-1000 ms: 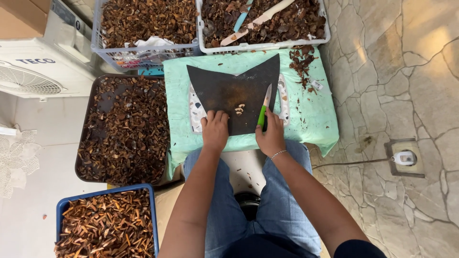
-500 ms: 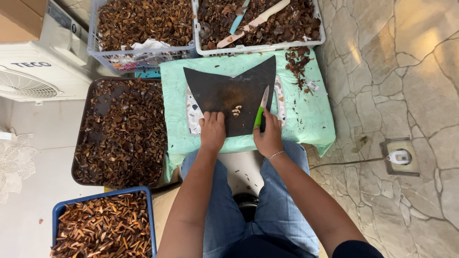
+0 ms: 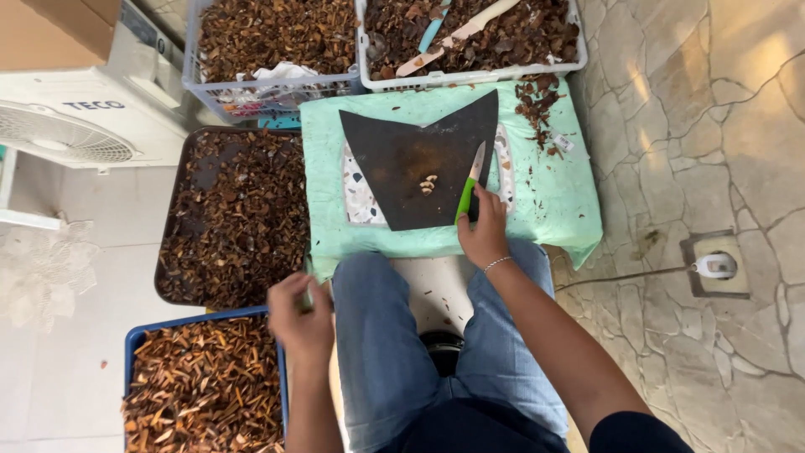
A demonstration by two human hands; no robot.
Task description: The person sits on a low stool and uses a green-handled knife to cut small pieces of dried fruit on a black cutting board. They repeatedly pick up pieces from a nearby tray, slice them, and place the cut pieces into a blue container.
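My right hand (image 3: 485, 231) rests at the near edge of a dark cutting mat (image 3: 419, 159) and grips a green-handled knife (image 3: 470, 186) whose blade lies on the mat. A few pale kernels (image 3: 428, 183) lie mid-mat. My left hand (image 3: 300, 315) hovers at the rim of the blue crate (image 3: 142, 335) of brown shell pieces, fingers curled around something small that I cannot make out. The mat lies on a mint green cloth (image 3: 545, 201) over a low stand in front of my knees.
A dark tray (image 3: 164, 243) of brown husks sits left of the cloth. Two white baskets (image 3: 470, 77) of brown pieces stand beyond it, one holding spare knives (image 3: 453, 35). An air-conditioner unit (image 3: 75, 117) is at the left. A floor outlet (image 3: 717, 267) lies right.
My left hand has left the mat and swung down-left to the blue crate. The right hand and knife stay at the mat's near edge.
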